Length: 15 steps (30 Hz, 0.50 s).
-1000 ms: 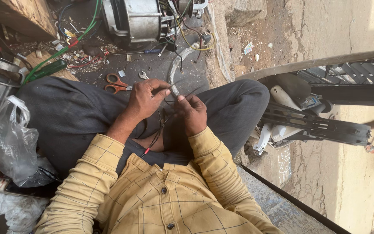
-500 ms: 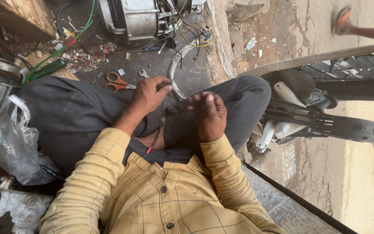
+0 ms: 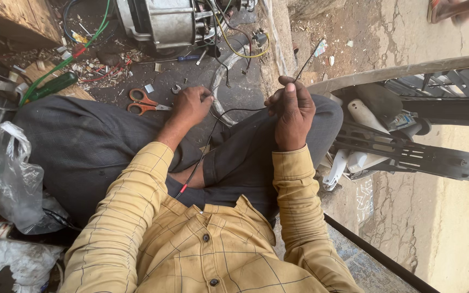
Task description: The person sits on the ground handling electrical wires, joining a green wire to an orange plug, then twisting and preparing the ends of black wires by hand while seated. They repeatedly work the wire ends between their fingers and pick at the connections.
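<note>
1. Person sits cross-legged on the floor; landmark = motor (image 3: 161,21), at top of view.
2. Right hand (image 3: 293,111) closed on a thin black wire (image 3: 229,111), pinched btw thumb and fingers, raised over right knee, well below-right of motor. Short wire end sticks up past the fingers.
3. Left hand (image 3: 190,106) fisted on other part of same wire, below motor, just right of orange scissors (image 3: 143,101).
4. Wire sags btw hands, then runs down to lap; red-tipped end near shirt.
5. Progress, my read: wire picked up and stretched out, so prep underway. Not joined to motor yet, far as I can see; motor leads hang loose. Stripped or not: can't tell, too small.
6. Scissors lie untouched on floor.
</note>
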Each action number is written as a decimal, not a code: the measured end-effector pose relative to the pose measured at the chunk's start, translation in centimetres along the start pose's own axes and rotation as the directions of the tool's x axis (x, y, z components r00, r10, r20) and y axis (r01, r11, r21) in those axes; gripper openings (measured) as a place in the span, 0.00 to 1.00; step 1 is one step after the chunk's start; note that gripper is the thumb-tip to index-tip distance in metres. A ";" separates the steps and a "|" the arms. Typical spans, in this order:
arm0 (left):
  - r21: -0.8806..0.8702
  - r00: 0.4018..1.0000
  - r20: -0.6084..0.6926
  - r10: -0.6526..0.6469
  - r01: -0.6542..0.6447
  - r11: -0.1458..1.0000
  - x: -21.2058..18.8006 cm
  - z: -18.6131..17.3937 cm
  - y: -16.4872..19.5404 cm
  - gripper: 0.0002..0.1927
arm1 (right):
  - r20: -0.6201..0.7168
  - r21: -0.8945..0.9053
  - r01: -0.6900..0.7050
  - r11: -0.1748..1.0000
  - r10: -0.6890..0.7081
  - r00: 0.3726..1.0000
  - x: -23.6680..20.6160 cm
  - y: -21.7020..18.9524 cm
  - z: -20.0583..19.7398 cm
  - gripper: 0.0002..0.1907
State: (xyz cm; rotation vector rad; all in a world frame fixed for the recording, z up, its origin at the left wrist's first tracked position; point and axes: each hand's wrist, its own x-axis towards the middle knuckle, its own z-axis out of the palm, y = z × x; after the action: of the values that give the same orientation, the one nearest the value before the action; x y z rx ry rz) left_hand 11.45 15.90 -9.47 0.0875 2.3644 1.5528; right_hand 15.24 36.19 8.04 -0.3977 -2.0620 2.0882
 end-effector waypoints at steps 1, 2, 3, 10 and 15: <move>-0.003 1.000 -0.002 -0.002 0.002 1.000 0.1 -0.2 0.0 0.11 | -0.007 -0.011 0.010 1.000 -0.010 1.000 0.0 0.1 0.0 0.16; -0.001 1.000 -0.003 -0.020 0.020 1.000 0.3 -0.5 0.1 0.13 | -0.007 -0.006 0.019 1.000 -0.019 1.000 0.0 0.2 0.0 0.15; -0.001 0.999 -0.002 -0.042 0.042 0.999 0.4 -0.7 0.2 0.14 | -0.008 -0.002 0.023 1.000 -0.023 1.000 -0.1 0.4 0.0 0.15; -0.024 0.991 -0.131 -0.009 0.006 1.000 0.3 -1.7 0.7 0.28 | 0.029 -0.002 0.034 0.999 -0.034 0.999 -0.4 1.3 -0.1 0.14; 0.029 0.973 -0.221 0.061 -0.056 0.998 -1.3 -5.3 1.6 0.28 | 0.002 -0.009 0.041 0.999 -0.041 0.999 -0.6 0.5 0.1 0.15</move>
State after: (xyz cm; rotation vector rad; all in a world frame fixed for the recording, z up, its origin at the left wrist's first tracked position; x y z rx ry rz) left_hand 10.98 11.53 -5.80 -0.0118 2.5717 1.6397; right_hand 15.76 35.88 7.52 -0.3521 -2.0633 2.0570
